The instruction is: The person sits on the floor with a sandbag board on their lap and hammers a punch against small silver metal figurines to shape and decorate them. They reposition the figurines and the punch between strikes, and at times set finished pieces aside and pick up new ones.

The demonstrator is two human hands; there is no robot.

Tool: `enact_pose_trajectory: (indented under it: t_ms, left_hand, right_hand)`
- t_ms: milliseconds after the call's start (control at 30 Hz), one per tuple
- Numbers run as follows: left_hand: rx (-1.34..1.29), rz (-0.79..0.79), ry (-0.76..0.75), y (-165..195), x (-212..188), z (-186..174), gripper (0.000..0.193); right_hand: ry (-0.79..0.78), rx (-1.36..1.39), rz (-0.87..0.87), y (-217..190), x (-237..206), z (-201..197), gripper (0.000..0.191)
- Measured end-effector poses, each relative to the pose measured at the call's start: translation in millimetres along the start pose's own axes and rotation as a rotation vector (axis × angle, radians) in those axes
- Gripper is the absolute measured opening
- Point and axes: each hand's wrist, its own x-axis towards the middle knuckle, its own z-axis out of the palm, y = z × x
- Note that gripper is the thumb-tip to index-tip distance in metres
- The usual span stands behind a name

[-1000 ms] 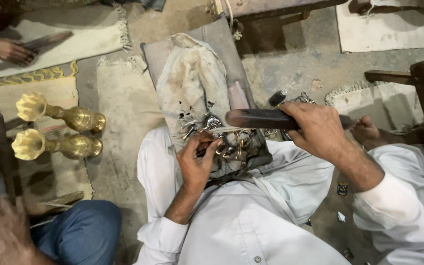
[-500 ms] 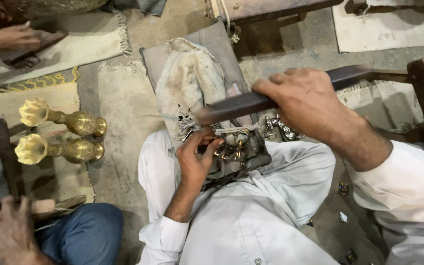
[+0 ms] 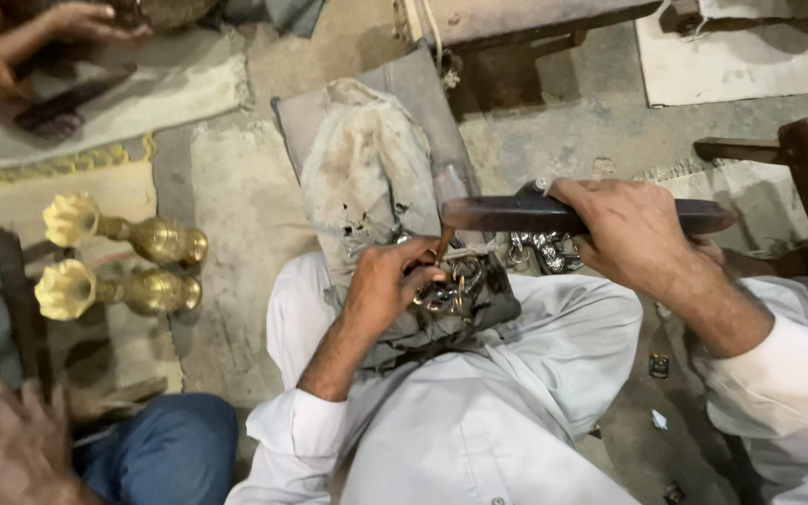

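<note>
Right hand (image 3: 633, 234): closed around the middle of a dark wooden bat (image 3: 572, 215), held level above the lap; the flat end points toward the left hand, probably so it can come down squarely on what is pinned there.
Left hand (image 3: 395, 281): fingers curled and pinched on a thin brown rod (image 3: 440, 245), which stands tilted with its tip among the metal pieces (image 3: 455, 285); the grip looks meant to steady the rod at its spot.
Metal pieces: a small tangle of silvery rings and links, shiny and curled, lying on the stained cloth (image 3: 367, 178) over the person's lap, just beside the left fingertips. More of them show under the bat, near the right wrist.
Stained cloth: pale, smudged with dark marks, draped over a grey pad (image 3: 418, 89); I judge it cushions the work and catches bits.
Brass stands (image 3: 123, 266): two, lying on their sides, well apart to the left on a mat.
Other people: a hand (image 3: 11, 449) at lower left, hands at upper left, both away from the work.
</note>
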Motion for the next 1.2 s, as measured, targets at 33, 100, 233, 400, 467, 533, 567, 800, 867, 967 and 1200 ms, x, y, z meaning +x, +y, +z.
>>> enact_pose_trajectory:
  t_ms: [33,100,233,400,467,533,567,800,867,967,1200]
  left_hand:
    - [0.010,-0.004,-0.028,2,2,-1,0.037]
    - [0.019,-0.007,-0.059,6,3,0,0.036]
    - [0.011,0.010,-0.078,11,4,-3,0.034]
    - [-0.012,0.068,-0.135,12,5,-6,0.034]
    - [0.033,0.065,-0.178,10,11,-8,0.033]
    - [0.064,0.086,-0.189,8,14,-7,0.034]
    - [0.076,0.085,-0.197,8,14,-7,0.034]
    - [0.077,0.085,-0.201,8,13,-2,0.034]
    - [0.069,0.031,-0.193,7,11,0,0.033]
    - [-0.022,0.142,0.091,3,-4,5,0.030]
    - [-0.264,-0.118,0.554,-6,-50,47,0.023]
  right_hand:
    - [0.060,0.167,0.075,3,-3,3,0.050]
    - [0.153,0.497,0.210,6,-9,11,0.044]
    - [0.025,0.129,0.056,9,-19,29,0.056]
    - [0.017,0.176,0.142,17,-31,38,0.054]
    - [0.124,0.223,0.187,13,-34,44,0.051]
    - [0.226,0.311,0.233,8,-38,48,0.044]
    - [0.270,0.382,0.253,5,-40,50,0.040]
    - [0.241,0.454,0.312,6,-42,51,0.038]
    - [0.039,0.216,0.218,8,-40,48,0.051]
    - [-0.010,0.116,0.115,11,-37,40,0.055]
    - [-0.134,0.290,0.109,1,-18,33,0.051]
